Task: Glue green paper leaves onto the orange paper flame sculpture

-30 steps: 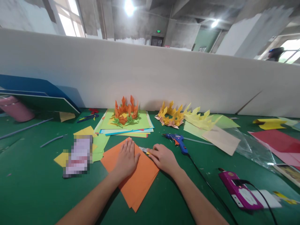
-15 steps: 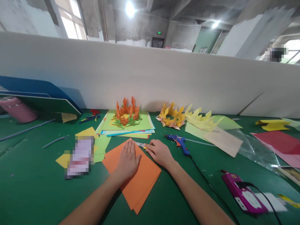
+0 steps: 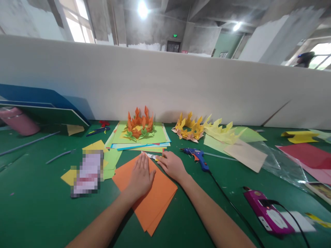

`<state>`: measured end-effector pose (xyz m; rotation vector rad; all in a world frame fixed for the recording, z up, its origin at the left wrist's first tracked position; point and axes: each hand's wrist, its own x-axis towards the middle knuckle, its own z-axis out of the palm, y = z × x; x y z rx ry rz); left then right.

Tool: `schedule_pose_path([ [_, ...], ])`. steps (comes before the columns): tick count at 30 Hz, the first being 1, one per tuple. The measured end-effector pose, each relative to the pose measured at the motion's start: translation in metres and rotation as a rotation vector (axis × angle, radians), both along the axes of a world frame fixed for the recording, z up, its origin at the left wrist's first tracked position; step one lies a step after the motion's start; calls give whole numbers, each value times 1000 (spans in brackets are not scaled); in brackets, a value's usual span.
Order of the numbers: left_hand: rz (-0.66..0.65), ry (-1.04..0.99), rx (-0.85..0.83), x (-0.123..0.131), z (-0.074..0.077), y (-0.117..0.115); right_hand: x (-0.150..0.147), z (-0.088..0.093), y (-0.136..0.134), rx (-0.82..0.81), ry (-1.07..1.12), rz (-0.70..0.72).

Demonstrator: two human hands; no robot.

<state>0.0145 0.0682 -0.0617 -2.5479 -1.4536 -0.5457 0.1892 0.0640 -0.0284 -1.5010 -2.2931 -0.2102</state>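
Orange paper sheets (image 3: 160,193) lie turned at an angle on the green table. My left hand (image 3: 141,175) rests flat on them, fingers stretched out toward the far corner. My right hand (image 3: 172,165) is closed around a utility knife (image 3: 151,156). Its blade points left and lies at the far corner of the orange paper, just beyond my left fingertips. Most of the knife's handle is hidden in my right hand. Behind the hands stand an orange folded-paper crown (image 3: 141,122) on stacked coloured paper (image 3: 121,132) and a yellow paper crown (image 3: 190,127).
Right of my right hand lies a blue glue gun (image 3: 198,156), its cord running toward me past a magenta power bank (image 3: 269,212). Yellow paper pieces (image 3: 94,147) and a blurred-out object (image 3: 89,174) lie to the left. A white partition (image 3: 165,86) rises behind.
My right hand has moved slightly left and away from me with the utility knife, whose blade now reaches farther along the paper's far corner. My left hand stays in place.
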Motion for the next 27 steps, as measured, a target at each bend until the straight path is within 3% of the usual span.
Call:
schedule_pose_path([
  [8,5,15,-32,-1,2,0,0,5,-4,49,32,-134],
  [15,-3,-59,-62,0,5,-3,18,5,-25,177,79,-374],
  [23,-22,-145,-132,-2,16,-3,32,13,-37,169,-1,-584],
  [25,-32,-183,-122,-2,18,-3,31,16,-39,176,2,-573],
  [27,-54,-247,-114,-2,21,-3,28,18,-42,114,81,-445],
])
